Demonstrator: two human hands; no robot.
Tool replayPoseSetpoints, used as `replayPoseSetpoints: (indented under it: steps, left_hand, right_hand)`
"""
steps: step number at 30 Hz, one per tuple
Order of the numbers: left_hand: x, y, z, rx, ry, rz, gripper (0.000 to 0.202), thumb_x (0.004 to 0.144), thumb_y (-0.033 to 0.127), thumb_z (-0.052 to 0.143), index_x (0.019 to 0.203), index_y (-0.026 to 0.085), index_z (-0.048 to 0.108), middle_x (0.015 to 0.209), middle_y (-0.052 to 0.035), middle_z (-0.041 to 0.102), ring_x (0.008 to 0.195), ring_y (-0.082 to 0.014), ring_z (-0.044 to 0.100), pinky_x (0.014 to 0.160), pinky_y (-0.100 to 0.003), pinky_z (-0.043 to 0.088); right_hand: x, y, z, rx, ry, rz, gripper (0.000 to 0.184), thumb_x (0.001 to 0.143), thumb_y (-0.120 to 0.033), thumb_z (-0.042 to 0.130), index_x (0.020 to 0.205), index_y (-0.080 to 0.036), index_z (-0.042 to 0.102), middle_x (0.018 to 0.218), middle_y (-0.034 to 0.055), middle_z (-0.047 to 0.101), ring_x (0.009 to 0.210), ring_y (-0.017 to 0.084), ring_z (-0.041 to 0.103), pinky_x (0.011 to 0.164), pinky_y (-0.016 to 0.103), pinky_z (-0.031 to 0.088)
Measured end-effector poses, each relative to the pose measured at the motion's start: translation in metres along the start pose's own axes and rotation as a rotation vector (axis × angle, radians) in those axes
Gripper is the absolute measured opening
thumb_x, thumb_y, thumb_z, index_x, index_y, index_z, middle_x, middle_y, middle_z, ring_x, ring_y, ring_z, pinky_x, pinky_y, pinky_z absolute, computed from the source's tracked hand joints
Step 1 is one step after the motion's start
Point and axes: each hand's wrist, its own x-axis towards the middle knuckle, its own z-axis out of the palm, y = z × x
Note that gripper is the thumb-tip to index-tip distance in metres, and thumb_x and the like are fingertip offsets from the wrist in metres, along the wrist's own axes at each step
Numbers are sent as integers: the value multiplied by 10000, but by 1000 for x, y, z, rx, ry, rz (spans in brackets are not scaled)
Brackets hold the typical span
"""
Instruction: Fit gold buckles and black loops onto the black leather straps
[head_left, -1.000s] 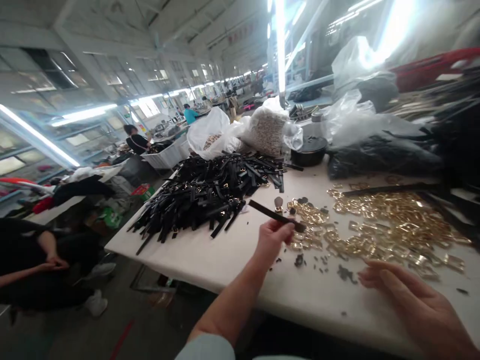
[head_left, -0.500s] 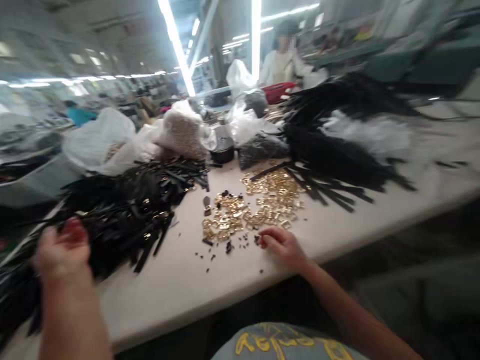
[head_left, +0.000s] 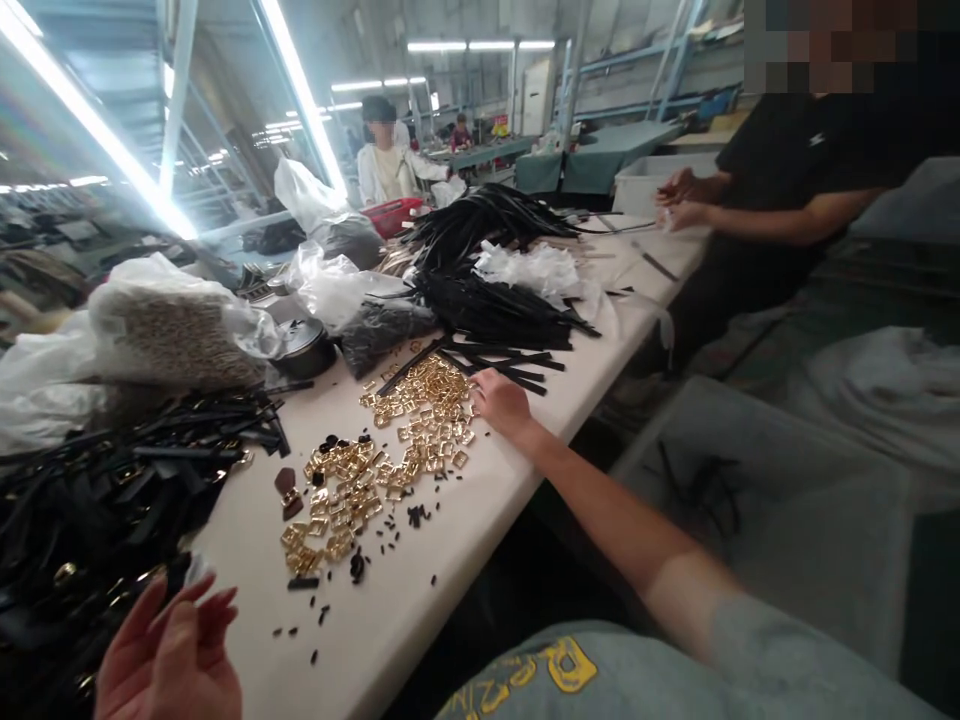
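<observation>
My left hand [head_left: 172, 650] is palm up at the lower left with its fingers apart and loosely bent, beside a heap of black straps [head_left: 97, 500] with gold fittings. A small whitish thing shows behind its fingertips, too unclear to name. Across the table my right hand [head_left: 502, 405] has its fingers bent together at the right edge of a pile of gold buckles [head_left: 431, 395]. Loose black strap ends [head_left: 517, 365] lie just beyond it. Whatever its fingertips hold, if anything, is hidden. Small black loops [head_left: 358, 565] and bits are scattered in front of the buckles.
Clear plastic bags [head_left: 172, 320] and a round black tin [head_left: 304, 345] stand behind the buckles. Bundled black straps [head_left: 495, 310] lie farther back. A co-worker in black [head_left: 810, 190] works at the table's right side, near a grey bin [head_left: 787, 540]. Another person [head_left: 386, 165] is behind.
The view has swung to the right. My right hand has moved from the black bits to the far right side of the buckles; my left hand is now lower, with its fingers bent.
</observation>
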Motion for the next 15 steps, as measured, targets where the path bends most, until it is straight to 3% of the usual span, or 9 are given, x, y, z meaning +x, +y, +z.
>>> replayPoseSetpoints:
  steps: [6, 10, 15]
  left_hand:
    - [-40, -1, 32, -114, -162, -69, 362, 726, 313, 778, 1076, 250, 712, 898, 25, 725, 667, -111, 636, 633, -240, 552]
    - [-48, -8, 35, -107, -233, -66, 309, 737, 322, 774, 1026, 229, 717, 871, 19, 727, 660, -104, 652, 647, -217, 552]
    - [-55, -13, 39, -69, -325, -38, 317, 748, 346, 757, 1038, 229, 704, 886, -2, 736, 666, -137, 673, 640, -267, 570]
  right_hand:
    - [39, 14, 5, -73, -62, 136, 222, 881, -176, 567, 1029, -74, 697, 1163, 209, 632, 1082, 273, 577, 923, 338, 440]
    - [46, 18, 5, -33, -82, 209, 227, 860, -179, 578, 1035, -101, 698, 1155, 176, 650, 1041, 245, 599, 891, 313, 448]
    - [39, 17, -12, 72, -23, 246, 220, 925, -277, 521, 1004, -139, 674, 1082, 128, 694, 989, 217, 624, 835, 292, 456]
